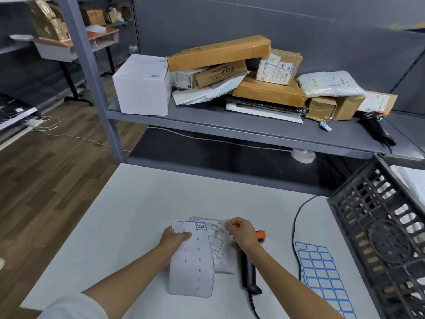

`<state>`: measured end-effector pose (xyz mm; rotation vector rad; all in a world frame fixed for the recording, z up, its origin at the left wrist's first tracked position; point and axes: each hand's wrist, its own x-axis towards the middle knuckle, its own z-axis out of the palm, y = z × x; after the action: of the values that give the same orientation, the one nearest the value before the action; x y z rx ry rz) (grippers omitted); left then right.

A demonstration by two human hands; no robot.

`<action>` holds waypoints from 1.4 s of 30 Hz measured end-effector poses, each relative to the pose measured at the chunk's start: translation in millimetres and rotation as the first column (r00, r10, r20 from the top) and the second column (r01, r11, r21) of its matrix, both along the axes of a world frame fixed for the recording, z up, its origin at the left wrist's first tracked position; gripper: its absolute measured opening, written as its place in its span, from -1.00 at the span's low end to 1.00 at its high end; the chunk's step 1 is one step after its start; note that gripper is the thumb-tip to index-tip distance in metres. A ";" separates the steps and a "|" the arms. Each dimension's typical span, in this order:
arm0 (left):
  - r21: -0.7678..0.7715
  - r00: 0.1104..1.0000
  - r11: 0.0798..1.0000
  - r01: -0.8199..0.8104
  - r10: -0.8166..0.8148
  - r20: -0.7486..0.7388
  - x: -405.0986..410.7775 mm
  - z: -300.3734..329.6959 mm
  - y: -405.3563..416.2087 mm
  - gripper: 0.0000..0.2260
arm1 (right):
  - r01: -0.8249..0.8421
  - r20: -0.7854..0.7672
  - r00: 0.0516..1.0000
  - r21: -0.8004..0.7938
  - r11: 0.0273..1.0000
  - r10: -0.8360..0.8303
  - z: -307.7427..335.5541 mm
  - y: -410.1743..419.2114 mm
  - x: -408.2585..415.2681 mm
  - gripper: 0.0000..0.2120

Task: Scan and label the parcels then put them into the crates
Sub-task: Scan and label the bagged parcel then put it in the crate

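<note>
Spreading across the foreground, a pale grey table (142, 203) stands on wood-plank flooring before grey metal shelving (230, 125) stacked with boxes, one printed "MADE IN CHINA" (220, 73). Near the table's front edge lies a small clear plastic parcel (222, 256) with a barcode label. The left hand (176, 240) grips a nearly used-up label sheet (190, 270); the right hand (240, 230) pinches its curled fingertips together above the parcel, what they hold unclear. A black crate (379, 238) sits right.
</note>
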<state>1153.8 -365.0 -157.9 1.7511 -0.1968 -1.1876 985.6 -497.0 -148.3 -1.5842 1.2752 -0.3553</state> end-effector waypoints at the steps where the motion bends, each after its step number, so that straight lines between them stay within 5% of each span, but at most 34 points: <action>1: 0.004 1.000 1.000 -0.003 0.003 0.012 1.6 -0.7 1.2 -0.77 | -0.028 -0.048 0.999 -0.044 0.999 0.025 -3.8 0.7 -1.1 -0.84; 10: 0.017 1.000 1.000 -0.007 0.007 0.013 14.3 0.1 7.9 -0.81 | -0.325 -0.404 0.901 -0.386 0.863 0.158 -39.5 34.0 -8.1 -0.84; 25: 0.023 1.000 0.999 0.023 -0.024 0.009 31.0 -2.2 21.8 -0.81 | -0.316 -0.360 0.922 -0.494 0.810 0.140 -60.9 56.2 1.9 -0.86; 28: 0.022 1.000 1.000 0.014 -0.014 -0.001 35.2 -1.4 24.2 -0.83 | -0.380 -0.335 0.917 -0.573 0.726 0.216 -70.8 59.7 -9.8 -0.79; 33: 0.014 1.000 1.000 0.008 -0.008 -0.029 40.7 -1.5 23.6 -0.84 | -0.589 -0.563 0.795 -0.630 0.506 0.225 -78.4 61.6 -29.5 -0.69; 38: -0.019 0.990 1.000 -0.015 0.012 -0.138 41.7 0.5 18.3 -0.81 | -0.637 -0.645 0.720 -0.470 0.611 0.254 -64.6 56.0 -25.3 -0.52; 41: -0.047 0.974 0.998 -0.029 0.018 -0.226 40.6 2.4 15.0 -0.78 | -0.254 -0.225 0.951 -0.178 0.951 0.212 -36.7 53.1 -13.2 -0.69; 42: -0.061 0.966 0.998 -0.026 0.009 -0.257 39.1 4.0 14.0 -0.77 | -0.117 -0.084 0.990 -0.060 0.991 0.112 -28.3 53.0 -11.7 -0.78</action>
<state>1192.9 -351.1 -153.9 1.5229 -0.0633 -1.3669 973.9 -443.9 -176.6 -1.7340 1.2374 -0.2657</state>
